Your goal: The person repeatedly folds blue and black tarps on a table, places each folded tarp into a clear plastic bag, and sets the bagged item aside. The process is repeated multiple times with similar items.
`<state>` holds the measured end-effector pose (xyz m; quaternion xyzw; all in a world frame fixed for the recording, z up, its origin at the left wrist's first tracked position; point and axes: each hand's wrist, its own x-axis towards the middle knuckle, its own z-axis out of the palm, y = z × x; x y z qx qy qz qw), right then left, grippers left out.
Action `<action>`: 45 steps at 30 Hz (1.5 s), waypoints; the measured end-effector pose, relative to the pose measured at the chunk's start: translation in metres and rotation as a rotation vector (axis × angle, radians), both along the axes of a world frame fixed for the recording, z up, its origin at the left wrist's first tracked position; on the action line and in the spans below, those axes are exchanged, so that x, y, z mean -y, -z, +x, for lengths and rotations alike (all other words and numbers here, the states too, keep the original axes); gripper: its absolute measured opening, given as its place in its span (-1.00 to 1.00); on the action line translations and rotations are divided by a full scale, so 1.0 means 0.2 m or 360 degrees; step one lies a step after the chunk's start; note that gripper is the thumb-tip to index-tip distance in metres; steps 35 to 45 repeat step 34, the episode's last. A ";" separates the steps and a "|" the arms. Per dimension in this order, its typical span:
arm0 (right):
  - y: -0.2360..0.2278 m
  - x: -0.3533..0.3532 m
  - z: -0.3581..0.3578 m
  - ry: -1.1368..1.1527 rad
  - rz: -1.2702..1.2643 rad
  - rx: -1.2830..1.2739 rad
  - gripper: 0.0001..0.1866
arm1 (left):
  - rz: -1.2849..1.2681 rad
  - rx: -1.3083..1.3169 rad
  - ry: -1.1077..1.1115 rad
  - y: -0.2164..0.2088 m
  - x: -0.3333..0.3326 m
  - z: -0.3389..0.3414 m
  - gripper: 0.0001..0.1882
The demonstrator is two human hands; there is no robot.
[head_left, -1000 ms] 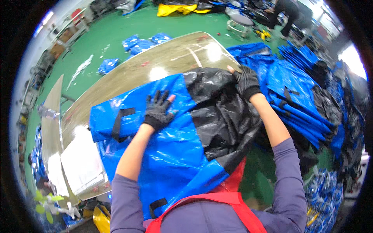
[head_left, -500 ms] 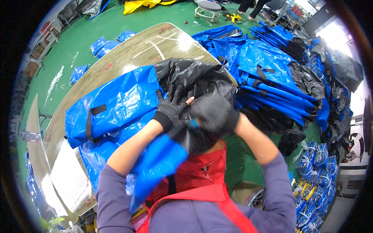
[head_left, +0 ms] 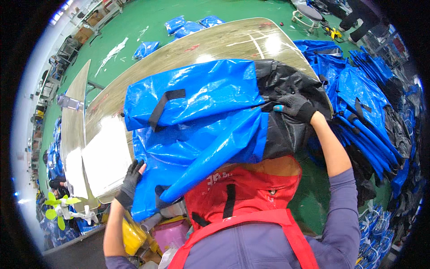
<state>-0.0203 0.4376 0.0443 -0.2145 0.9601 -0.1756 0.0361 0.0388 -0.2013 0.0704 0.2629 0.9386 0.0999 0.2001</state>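
Note:
A large bag of shiny blue and black tarpaulin (head_left: 192,94) lies partly folded on the table before me, with a black strap on its upper blue panel. Its lower blue flap hangs over the near edge, against my red apron (head_left: 255,188). My left hand (head_left: 129,184), in a dark glove with the thumb tip bare, is closed at the left edge of that flap. On the bag's crumpled black end rests my right hand (head_left: 295,106), gloved alike, fingers stretched out and a bit of blue at the thumb tip.
The table (head_left: 215,38) has a worn wood-look top with a rounded corner. Stacked blue and black bags (head_left: 363,98) stand close at its right. Wrapped blue packets (head_left: 188,29) lie on the green floor beyond. Below my left arm are yellow and pink items (head_left: 170,233); a grey stool (head_left: 309,13) is far off.
My hands have parted: the left went down and left to the flap's edge, the right came to rest on the black end. The lower blue flap is spread further left. The view has swung left.

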 end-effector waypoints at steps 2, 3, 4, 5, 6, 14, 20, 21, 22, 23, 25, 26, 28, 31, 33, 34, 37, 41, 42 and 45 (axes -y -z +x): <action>-0.03 0.01 0.00 0.0106 0.0031 0.0253 -0.55 | 0.0182 -0.0269 0.0173 0.05 0.05 0.09 -0.57; -0.05 0.02 0.01 -0.0016 -0.0049 -0.0092 -0.55 | 0.0280 -0.0284 0.0094 0.08 0.06 0.09 -0.64; -0.06 0.01 0.01 0.0043 -0.0055 0.0116 -0.55 | 0.0568 -0.0243 -0.0186 0.10 0.07 0.10 -0.68; -0.08 0.01 0.02 0.0172 0.0012 0.0359 -0.54 | 0.0967 0.0018 -0.0862 0.11 0.10 0.08 -0.68; -0.09 0.02 0.02 0.0298 0.0150 0.0569 -0.53 | 0.0947 0.0278 -0.1430 0.15 0.10 0.06 -0.66; -0.14 0.09 0.04 -0.0141 0.0743 0.0011 -0.59 | 0.0285 -0.1049 -0.1021 0.01 -0.22 -0.03 -0.46; -0.09 0.07 0.03 -0.0123 0.0654 -0.0039 -0.61 | 0.0017 -0.0926 0.0154 0.00 -0.73 -0.25 -0.24; -0.10 0.07 0.02 -0.0079 0.0547 -0.0027 -0.61 | -0.0120 -0.0736 0.0098 0.06 -0.74 -0.29 -0.21; -0.12 0.07 0.01 -0.0058 0.0553 -0.0048 -0.60 | -0.0019 -0.0851 0.0130 0.10 -0.71 -0.34 -0.20; -0.13 0.06 0.01 -0.0049 0.0574 -0.0059 -0.60 | -0.0017 -0.0877 0.0110 0.15 -0.68 -0.37 -0.20; -0.12 0.11 0.03 -0.0076 0.0762 -0.0049 -0.58 | -0.0075 -0.1152 -0.0151 0.23 -0.52 -0.27 -0.17; -0.12 0.11 0.02 -0.0063 0.0710 -0.0049 -0.58 | 0.0029 -0.1372 -0.0476 0.26 -0.43 -0.22 -0.16; -0.10 0.12 0.05 -0.0013 0.0663 -0.0039 -0.58 | 0.0233 -0.1582 -0.1229 0.32 -0.20 -0.03 -0.18; -0.09 0.11 0.04 -0.0010 0.0589 -0.0058 -0.59 | 0.0651 -0.0581 -0.2121 0.50 0.04 0.15 -0.36; -0.09 0.09 0.02 -0.0067 0.0564 -0.0021 -0.59 | 0.1017 -0.0684 -0.1967 0.60 0.14 0.17 -0.35; -0.08 0.08 0.02 -0.0088 0.0538 0.0004 -0.58 | 0.1648 -0.0843 -0.1851 0.66 0.17 0.17 -0.41; -0.08 0.08 0.02 -0.0088 0.0538 0.0004 -0.58 | 0.1648 -0.0843 -0.1851 0.66 0.17 0.17 -0.41; -0.08 0.08 0.02 -0.0088 0.0538 0.0004 -0.58 | 0.1648 -0.0843 -0.1851 0.66 0.17 0.17 -0.41; -0.08 0.08 0.02 -0.0088 0.0538 0.0004 -0.58 | 0.1648 -0.0843 -0.1851 0.66 0.17 0.17 -0.41; -0.08 0.08 0.02 -0.0088 0.0538 0.0004 -0.58 | 0.1648 -0.0843 -0.1851 0.66 0.17 0.17 -0.41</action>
